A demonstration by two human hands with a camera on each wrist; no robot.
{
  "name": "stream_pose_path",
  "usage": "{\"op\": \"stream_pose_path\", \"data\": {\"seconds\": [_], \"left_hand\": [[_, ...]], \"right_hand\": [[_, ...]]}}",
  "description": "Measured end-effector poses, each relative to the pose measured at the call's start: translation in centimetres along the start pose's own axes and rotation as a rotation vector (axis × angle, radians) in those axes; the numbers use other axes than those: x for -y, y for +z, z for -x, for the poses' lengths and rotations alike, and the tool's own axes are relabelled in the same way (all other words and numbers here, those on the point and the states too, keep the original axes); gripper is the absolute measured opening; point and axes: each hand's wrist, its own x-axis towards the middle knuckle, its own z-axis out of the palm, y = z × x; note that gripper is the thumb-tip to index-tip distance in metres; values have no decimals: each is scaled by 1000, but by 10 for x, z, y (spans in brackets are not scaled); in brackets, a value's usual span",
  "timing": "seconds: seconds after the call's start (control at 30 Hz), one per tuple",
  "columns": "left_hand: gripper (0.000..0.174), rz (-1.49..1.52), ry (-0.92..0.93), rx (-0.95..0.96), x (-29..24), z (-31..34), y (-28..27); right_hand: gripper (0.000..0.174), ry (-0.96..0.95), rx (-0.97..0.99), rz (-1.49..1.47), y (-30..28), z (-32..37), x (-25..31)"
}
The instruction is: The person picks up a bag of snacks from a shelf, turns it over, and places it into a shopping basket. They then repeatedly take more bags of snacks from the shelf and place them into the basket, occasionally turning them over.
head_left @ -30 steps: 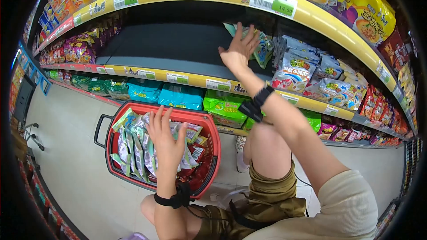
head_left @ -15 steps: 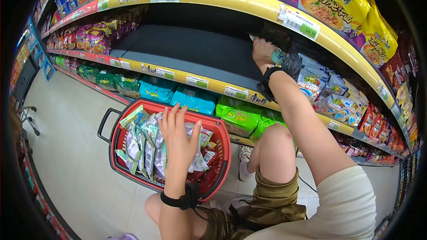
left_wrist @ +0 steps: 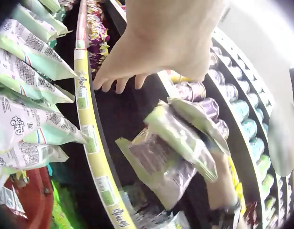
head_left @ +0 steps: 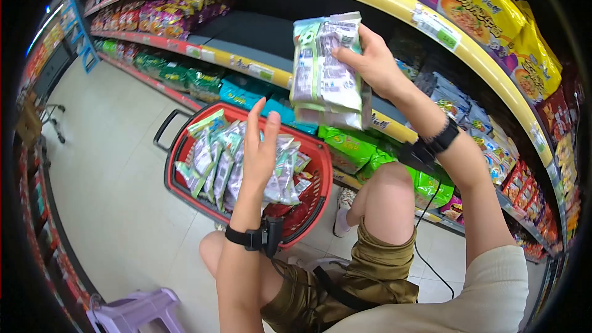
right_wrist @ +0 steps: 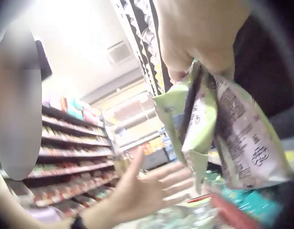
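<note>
Head view: right hand [head_left: 377, 65] grips packets [head_left: 325, 74], long axis upright, high above basket [head_left: 311, 200], shelf side. Left hand [head_left: 259, 148] empty, fingers straight, over basket, below-left of packets, nearer basket.

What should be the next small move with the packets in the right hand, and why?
Probably lower the stack of snack packets into the red basket. The right hand grips the stack up in the air, the left hand is open and raised just above the basket, and the basket holds similar packets.
</note>
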Motion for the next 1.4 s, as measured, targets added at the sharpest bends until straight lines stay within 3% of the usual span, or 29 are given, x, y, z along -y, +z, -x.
{"op": "stream_pose_path", "data": {"seconds": [0.03, 0.07, 0.1, 0.13, 0.23, 0.3, 0.37, 0.47, 0.57, 0.67, 0.7, 1.4], "left_hand": [[71, 637, -200, 123, 2, -2, -13], [79, 1281, -392, 242, 1, -1, -22], [88, 642, -281, 247, -13, 4, -18], [94, 726, -308, 359, -21, 7, -26], [81, 948, -316, 386, -24, 16, -34], [66, 595, -372, 322, -23, 15, -33], [61, 650, -403, 269, -25, 8, -37], [56, 696, -414, 192, -16, 0, -39], [58, 575, -372, 39, -22, -4, -37], [58, 525, -373, -8, -20, -7, -35], [59, 526, -382, -23, -17, -8, -35], [52, 559, -434, 21, -14, -4, -5]], "right_hand": [[31, 0, 14, -17, 9, 8, 9], [30, 183, 108, -281, 16, 15, 16], [29, 367, 199, -540, 23, 23, 22], [31, 401, 220, -628, 31, 30, 25], [34, 286, 222, -583, 53, 38, 11], [43, 269, 212, -596, 62, 38, 2], [47, 245, 229, -629, 73, 37, -11], [58, 291, 99, -775, 84, 41, -35], [67, 401, 125, -1118, 84, 60, -57], [67, 427, 198, -1003, 86, 73, -49], [67, 349, 184, -940, 92, 70, -50], [58, 369, 100, -900, 70, 88, -62]]}}
